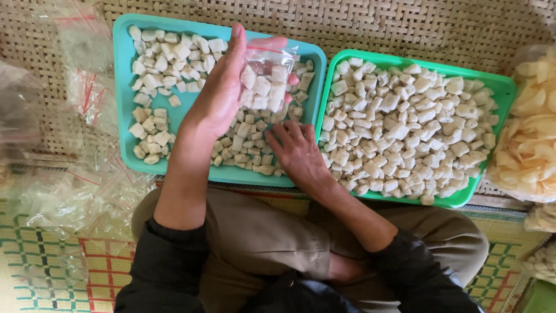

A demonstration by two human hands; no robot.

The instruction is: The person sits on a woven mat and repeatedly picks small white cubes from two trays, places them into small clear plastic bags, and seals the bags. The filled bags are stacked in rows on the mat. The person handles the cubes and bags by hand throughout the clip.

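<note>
Our left hand (217,93) clamps a clear bag (267,78) upright over the blue tray (124,87); our right hand (296,152), fingers curled together, picks at white pieces (246,145).

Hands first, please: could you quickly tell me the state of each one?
Left hand: closed on a small clear bag of white pieces.
Right hand: fingers curled among pieces in the blue tray; grip cannot be told.

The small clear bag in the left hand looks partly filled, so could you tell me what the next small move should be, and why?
Probably lift a few pieces from the blue tray into the bag. The right hand rests palm-down on the white pieces, while the left hand holds the bag open-side up above them with room left.
</note>
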